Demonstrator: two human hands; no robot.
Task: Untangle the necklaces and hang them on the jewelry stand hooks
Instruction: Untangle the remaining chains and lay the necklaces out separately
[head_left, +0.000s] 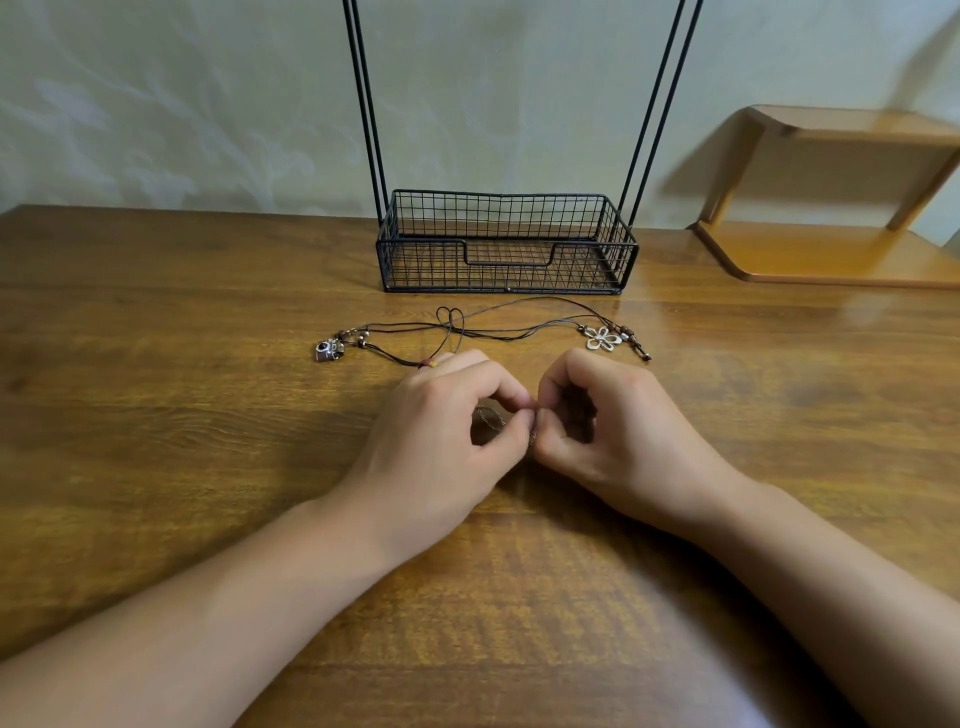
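Observation:
Two dark cord necklaces (498, 327) lie crossed on the wooden table, just in front of the black wire jewelry stand (506, 244). One carries a small camera charm (327, 349) at the left, the other a silver flower pendant (602, 338) at the right. Nearer to me, my left hand (441, 441) and my right hand (613, 431) meet fingertip to fingertip. Both pinch a thin silver chain (491, 415), mostly hidden between the fingers. The stand's hooks are out of view above.
The stand's wire basket base sits against the wall, its thin uprights running out of the top of the view. A wooden two-tier shelf (831, 208) stands at the back right. The table (156, 389) stretches wide to both sides of my hands.

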